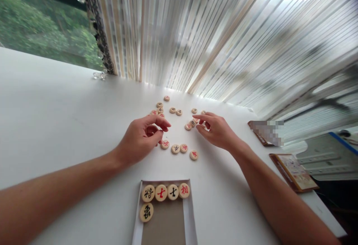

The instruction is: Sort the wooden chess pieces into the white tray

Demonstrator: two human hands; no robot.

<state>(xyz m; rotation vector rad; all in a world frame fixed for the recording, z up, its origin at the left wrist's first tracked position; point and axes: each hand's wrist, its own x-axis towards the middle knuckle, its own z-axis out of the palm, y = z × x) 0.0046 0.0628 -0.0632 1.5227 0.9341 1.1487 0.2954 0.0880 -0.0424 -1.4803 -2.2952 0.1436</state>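
Round wooden pieces with red or black characters lie scattered on the white table. My left hand (147, 135), fingers curled and apart, hovers beside a red-marked piece (165, 144) and holds nothing I can see. Over the right-hand cluster is my right hand (214, 127), its thumb and forefinger parted near a red-marked piece (188, 126). Nearer the camera, a shallow box (191, 222) holds a row of pieces along its far wall, with a black-marked piece (147, 212) below the row's left end.
A striped curtain (173, 32) hangs behind the table (84, 125). Small clear beads (100, 75) rest near the window. Toward the right edge lie a brown-edged box (293, 172) and another flat item (261, 135), partly blurred out.
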